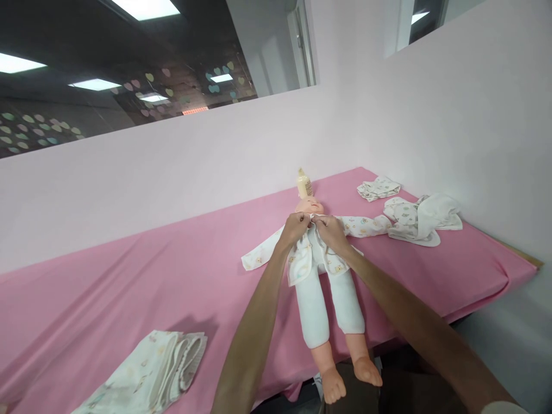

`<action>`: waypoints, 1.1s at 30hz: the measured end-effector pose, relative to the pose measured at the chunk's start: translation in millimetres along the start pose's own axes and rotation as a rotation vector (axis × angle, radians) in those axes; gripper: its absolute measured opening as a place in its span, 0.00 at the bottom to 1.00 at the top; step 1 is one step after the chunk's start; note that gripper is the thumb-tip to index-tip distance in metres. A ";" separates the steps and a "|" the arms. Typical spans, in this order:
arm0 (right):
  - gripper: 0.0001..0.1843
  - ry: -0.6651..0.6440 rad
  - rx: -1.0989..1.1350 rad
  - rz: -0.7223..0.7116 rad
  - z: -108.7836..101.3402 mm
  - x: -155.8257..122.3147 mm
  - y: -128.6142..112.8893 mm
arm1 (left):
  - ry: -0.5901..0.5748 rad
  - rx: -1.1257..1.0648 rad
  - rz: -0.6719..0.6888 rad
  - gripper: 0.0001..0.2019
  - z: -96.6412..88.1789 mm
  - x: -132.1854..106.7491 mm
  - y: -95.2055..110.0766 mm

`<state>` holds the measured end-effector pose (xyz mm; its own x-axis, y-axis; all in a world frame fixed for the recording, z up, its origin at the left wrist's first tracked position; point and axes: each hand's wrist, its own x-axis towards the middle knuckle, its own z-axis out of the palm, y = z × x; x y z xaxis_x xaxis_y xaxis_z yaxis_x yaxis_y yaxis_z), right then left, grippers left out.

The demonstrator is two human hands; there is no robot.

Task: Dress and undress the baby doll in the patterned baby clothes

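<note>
A baby doll (313,205) lies on its back with its bare feet over the front edge of a pink-covered table. It wears white trousers (311,313) and a white printed jacket (301,263), whose front edges part below the chest. At the doll's neck, my left hand (295,226) pinches one side of the jacket's collar. Close beside it, my right hand (330,231) pinches the other side, fingers closed. Whatever fastening lies between my fingertips is too small to make out. The jacket's sleeves stretch out to both sides.
A cream bottle (304,184) stands behind the doll's head. Crumpled white cloths (425,218) and a folded printed cloth (378,188) lie at the right. A folded blanket (149,374) rests at the front left of the pink sheet (207,259). Walls border the table behind and right.
</note>
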<state>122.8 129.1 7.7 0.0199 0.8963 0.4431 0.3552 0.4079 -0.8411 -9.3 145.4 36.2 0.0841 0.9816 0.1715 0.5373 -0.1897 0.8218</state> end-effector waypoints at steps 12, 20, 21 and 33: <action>0.19 0.036 -0.102 -0.016 3.0 -0.2 4.0 | 0.085 -0.110 -0.022 0.09 7.6 5.3 -9.7; 0.22 -0.025 -0.053 -0.076 4.6 4.3 10.2 | 0.089 -0.058 -0.073 0.10 7.1 2.7 -2.1; 0.22 -0.027 -0.054 -0.077 4.3 3.9 9.9 | 0.096 -0.037 -0.068 0.10 6.9 0.7 0.0; 0.17 -0.051 -0.565 0.002 1.0 -25.2 -28.8 | 0.167 0.634 0.010 0.11 -5.0 -64.9 4.7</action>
<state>111.1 95.0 20.5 -0.0195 0.9100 0.4142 0.8006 0.2623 -0.5387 -16.4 80.8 31.6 -0.0124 0.9536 0.3009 0.9319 -0.0981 0.3492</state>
